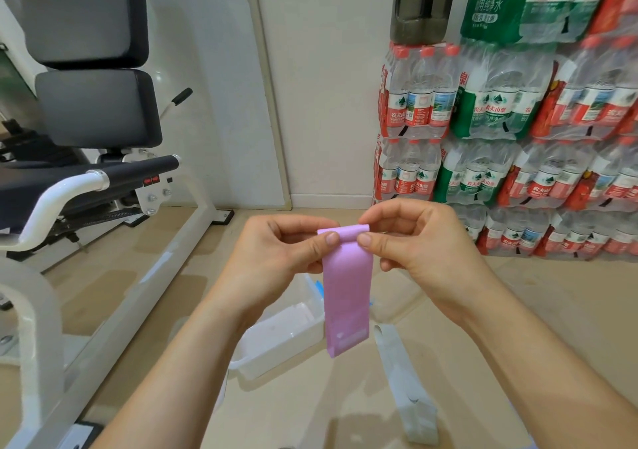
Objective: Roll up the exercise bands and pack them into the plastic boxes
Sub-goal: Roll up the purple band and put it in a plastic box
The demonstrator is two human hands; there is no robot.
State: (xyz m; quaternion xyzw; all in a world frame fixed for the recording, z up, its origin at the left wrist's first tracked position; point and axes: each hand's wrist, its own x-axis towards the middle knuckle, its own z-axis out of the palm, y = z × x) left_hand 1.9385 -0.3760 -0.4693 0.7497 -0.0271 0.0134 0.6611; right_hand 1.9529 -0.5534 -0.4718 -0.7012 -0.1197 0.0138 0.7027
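Observation:
A pink exercise band (348,289) hangs in mid-air, its top edge curled into a small roll. My left hand (286,248) pinches the roll's left end and my right hand (414,238) pinches its right end, thumbs in front. Below on the floor stands a clear plastic box (276,341), open, partly hidden behind the band. Something blue (319,288) shows at the box's far end. A pale grey band (404,379) lies flat on the floor to the right of the box.
A white exercise machine (86,179) with dark pads fills the left side, its frame running along the floor. Stacked packs of bottled water (518,131) stand against the wall at the right. The floor is beige tile.

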